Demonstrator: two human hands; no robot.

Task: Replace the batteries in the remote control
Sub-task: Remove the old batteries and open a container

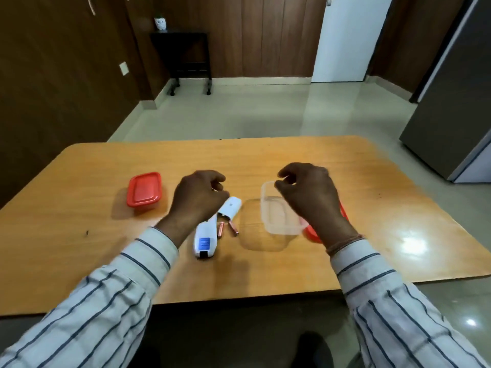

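Observation:
A white remote control point(205, 240) lies on the wooden table point(79, 221), back side up, with a blue label near its close end. Its white battery cover point(231, 209) lies off it at the far end. Two pinkish batteries point(220, 229) point(233, 228) rest on the table just right of the remote. My left hand point(198, 195) hovers above the remote's far end, fingers curled, nothing visible in it. My right hand point(308, 195) hangs over a clear plastic container point(276, 216), fingers curled and apart; I see nothing held.
A closed container with a red lid point(144, 189) stands left of my left hand. A loose red lid point(312, 233) lies partly under my right wrist beside the clear container. The table's near edge is close to my body.

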